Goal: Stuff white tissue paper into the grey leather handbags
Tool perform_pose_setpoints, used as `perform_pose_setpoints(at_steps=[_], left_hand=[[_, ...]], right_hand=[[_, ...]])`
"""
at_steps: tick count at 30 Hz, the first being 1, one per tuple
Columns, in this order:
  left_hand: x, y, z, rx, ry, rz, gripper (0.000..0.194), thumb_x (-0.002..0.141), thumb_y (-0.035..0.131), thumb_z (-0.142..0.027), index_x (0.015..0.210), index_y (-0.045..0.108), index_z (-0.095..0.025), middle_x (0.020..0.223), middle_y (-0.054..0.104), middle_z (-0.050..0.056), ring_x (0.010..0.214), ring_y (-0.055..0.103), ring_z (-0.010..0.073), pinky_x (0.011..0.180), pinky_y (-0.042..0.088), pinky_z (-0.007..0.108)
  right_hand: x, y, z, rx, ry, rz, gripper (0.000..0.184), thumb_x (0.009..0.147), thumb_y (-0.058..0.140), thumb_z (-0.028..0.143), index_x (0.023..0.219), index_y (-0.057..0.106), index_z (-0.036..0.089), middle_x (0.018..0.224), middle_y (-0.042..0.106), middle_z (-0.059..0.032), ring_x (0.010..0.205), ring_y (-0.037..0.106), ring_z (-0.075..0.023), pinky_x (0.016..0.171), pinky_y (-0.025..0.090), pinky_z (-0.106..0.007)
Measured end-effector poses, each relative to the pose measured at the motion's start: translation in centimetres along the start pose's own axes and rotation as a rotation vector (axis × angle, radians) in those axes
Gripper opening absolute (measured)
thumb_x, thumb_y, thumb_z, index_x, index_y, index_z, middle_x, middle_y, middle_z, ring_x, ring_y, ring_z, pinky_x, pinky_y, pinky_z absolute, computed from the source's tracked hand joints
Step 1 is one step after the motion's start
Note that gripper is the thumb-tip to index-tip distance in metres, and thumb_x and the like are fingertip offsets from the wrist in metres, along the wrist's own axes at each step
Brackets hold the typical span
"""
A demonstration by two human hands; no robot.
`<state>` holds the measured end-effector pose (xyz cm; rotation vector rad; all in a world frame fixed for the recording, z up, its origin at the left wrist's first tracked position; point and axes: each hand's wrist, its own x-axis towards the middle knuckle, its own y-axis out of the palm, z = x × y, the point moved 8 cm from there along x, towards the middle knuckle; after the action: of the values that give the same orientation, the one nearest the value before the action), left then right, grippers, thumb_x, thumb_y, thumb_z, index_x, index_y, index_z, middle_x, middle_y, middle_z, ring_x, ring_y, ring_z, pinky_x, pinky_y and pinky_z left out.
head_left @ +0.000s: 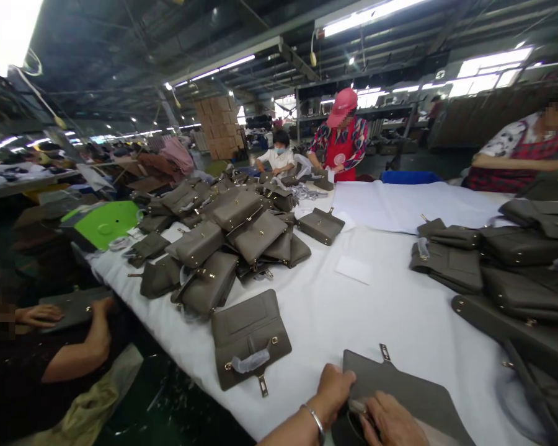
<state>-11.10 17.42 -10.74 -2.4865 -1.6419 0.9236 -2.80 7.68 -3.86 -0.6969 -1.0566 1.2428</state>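
Observation:
A dark grey-brown handbag [404, 387] lies at the table's near edge with its flap spread out and a metal clasp tab [384, 353] pointing away from me. My left hand [333, 387], with a silver bangle on the wrist, is closed on the bag's left edge. Fingers curled, my right hand [393, 421] grips the bag near its opening. A small pale piece shows by these fingertips; I cannot make out what it is. The lower part of the bag is cut off by the frame. Left of my hands rests another handbag [251, 337], its handle wrapped in clear plastic.
A large heap of similar handbags [255, 235] covers the table's left side; more bags [530, 279] are piled at right. White cloth [400, 291] covers the table. A co-worker [74, 347] at left handles a bag. Others stand across the table, near a blue bin [411, 178].

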Motion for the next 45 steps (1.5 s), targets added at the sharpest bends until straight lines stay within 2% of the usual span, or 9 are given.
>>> perform_pose_setpoints(at_steps=[5,9,14,20,26,32,39,42,45], left_hand=[[-3.2,-2.8,-3.2,0.249,0.267,-0.162,0.033,0.069,0.062,-0.025,0.100,0.054,-0.019,0.102,0.055,0.009,0.110,0.046,0.0282,0.099,0.034,0.044],[-7.2,-0.7,-4.9,0.430,0.628,-0.023,0.022,0.075,0.057,-0.023,0.098,0.055,-0.023,0.103,0.051,0.006,0.096,0.052,0.0218,0.090,0.044,0.037],[-7.6,1.0,-2.5,0.457,0.481,0.031,0.019,0.077,0.053,-0.023,0.097,0.054,-0.021,0.097,0.054,0.005,0.092,0.054,0.0218,0.086,0.046,0.040],[-7.4,1.6,-3.0,0.408,0.487,-0.025,0.031,0.065,0.045,-0.006,0.092,0.048,-0.021,0.093,0.051,0.003,0.093,0.053,0.0192,0.088,0.045,0.036],[-8.1,1.6,-1.6,0.332,0.466,0.007,0.041,0.066,0.048,-0.010,0.105,0.046,-0.021,0.103,0.051,0.005,0.103,0.052,0.0212,0.095,0.043,0.037],[-6.7,2.1,-1.1,0.323,0.340,0.102,0.047,0.063,0.047,-0.010,0.109,0.042,-0.019,0.109,0.051,0.007,0.108,0.051,0.0215,0.099,0.040,0.036],[-6.4,2.0,-0.5,0.273,0.322,0.139,0.051,0.061,0.047,-0.012,0.111,0.042,-0.018,0.111,0.051,0.008,0.109,0.051,0.0219,0.098,0.039,0.034],[-6.2,2.0,-0.1,0.267,0.331,0.137,0.051,0.059,0.046,-0.013,0.110,0.042,-0.017,0.110,0.051,0.009,0.108,0.051,0.0226,0.098,0.039,0.035],[-5.9,2.2,0.4,0.290,0.337,0.146,0.051,0.058,0.046,-0.013,0.108,0.043,-0.016,0.109,0.052,0.010,0.109,0.051,0.0227,0.097,0.039,0.033]], right_hand=[[-1.5,0.3,-1.0,0.213,0.207,0.230,0.025,0.093,0.034,0.025,0.077,0.053,0.020,0.075,0.063,-0.0036,0.071,0.062,-0.0189,0.067,0.046,-0.029],[-3.7,-0.3,-1.6,0.294,0.312,0.326,0.017,0.091,0.043,0.025,0.080,0.056,0.020,0.081,0.065,-0.0021,0.078,0.062,-0.0183,0.071,0.043,-0.029],[-4.1,-1.6,-1.4,0.146,0.334,0.357,0.014,0.089,0.047,0.023,0.085,0.060,0.019,0.088,0.067,-0.0042,0.085,0.063,-0.0214,0.073,0.042,-0.030],[-5.0,-3.1,-3.3,0.030,0.348,0.373,0.011,0.083,0.051,0.021,0.080,0.061,0.019,0.084,0.068,-0.0056,0.080,0.064,-0.0237,0.069,0.041,-0.031],[-9.8,-7.9,-10.2,-0.076,0.522,0.400,0.017,0.082,0.046,0.020,0.073,0.060,0.020,0.077,0.067,-0.0061,0.076,0.063,-0.0257,0.063,0.037,-0.032],[-13.3,-8.9,-15.6,0.124,0.706,0.450,0.021,0.082,0.045,0.029,0.066,0.056,0.022,0.072,0.065,-0.0025,0.074,0.061,-0.0231,0.061,0.034,-0.031],[-5.4,-11.6,-16.4,0.274,0.713,0.059,0.040,0.086,0.040,0.050,0.113,0.057,0.026,0.116,0.061,-0.0052,0.093,0.060,-0.0225,0.080,0.044,-0.035],[0.6,-8.9,-15.6,0.374,0.629,0.137,0.046,0.081,0.049,0.044,0.120,0.054,0.021,0.117,0.061,-0.0087,0.095,0.059,-0.0238,0.084,0.043,-0.036],[5.0,-5.2,-14.9,0.510,0.559,0.266,0.029,0.074,0.056,0.032,0.100,0.063,0.020,0.098,0.067,-0.0060,0.088,0.059,-0.0224,0.078,0.042,-0.032]])
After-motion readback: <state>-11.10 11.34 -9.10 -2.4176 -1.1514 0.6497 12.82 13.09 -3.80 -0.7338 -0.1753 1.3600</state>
